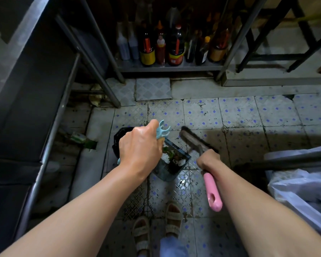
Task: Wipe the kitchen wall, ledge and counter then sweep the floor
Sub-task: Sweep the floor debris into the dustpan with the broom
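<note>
Hidden: the fingers of both hands are turned away; the black bin (119,138) is mostly covered by the left hand (140,145).
Left hand: clenched round the light-blue handle of the dustpan (171,164), where scraps are held.
Right hand (208,159): wrapped round the pink-ended broom (198,143), its bristles at 12 o'clock from the pan, apparently on the floor.
Floor (248,117): grimy patterned tiles.
Room: sauce bottles (174,47) are stored on a steel shelf at 12 o'clock.

dustpan (171,164): dark translucent plastic | broom grip (212,191): glossy pink plastic | shelf (167,67): dull metal | floor tiles (239,112): grimy glazed
</note>
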A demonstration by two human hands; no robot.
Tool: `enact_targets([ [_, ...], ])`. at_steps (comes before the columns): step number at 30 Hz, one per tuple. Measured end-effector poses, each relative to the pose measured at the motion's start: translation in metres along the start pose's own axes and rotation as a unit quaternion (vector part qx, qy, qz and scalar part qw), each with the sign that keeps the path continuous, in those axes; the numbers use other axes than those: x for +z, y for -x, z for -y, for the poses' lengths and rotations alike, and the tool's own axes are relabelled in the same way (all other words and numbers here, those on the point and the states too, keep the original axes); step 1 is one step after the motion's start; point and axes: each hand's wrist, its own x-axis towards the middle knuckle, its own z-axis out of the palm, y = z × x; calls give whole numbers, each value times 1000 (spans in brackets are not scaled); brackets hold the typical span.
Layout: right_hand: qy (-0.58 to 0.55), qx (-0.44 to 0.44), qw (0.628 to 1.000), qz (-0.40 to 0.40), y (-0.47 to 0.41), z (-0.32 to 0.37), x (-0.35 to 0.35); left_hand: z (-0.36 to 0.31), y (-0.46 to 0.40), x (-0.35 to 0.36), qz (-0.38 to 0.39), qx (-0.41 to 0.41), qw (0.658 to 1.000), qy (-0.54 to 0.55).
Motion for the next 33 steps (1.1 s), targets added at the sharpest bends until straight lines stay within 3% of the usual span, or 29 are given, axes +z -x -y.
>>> enact_targets([
  [13,104,-46,993,44,55,-15,23,1,12,-1,28,6,1000,13],
  [20,27,18,999,23,78,-23,32,22,24,-10,23,23,999,43],
  [33,-1,66,997,-46,98,-38,37,47,62,-17,36,49,998,32],
])
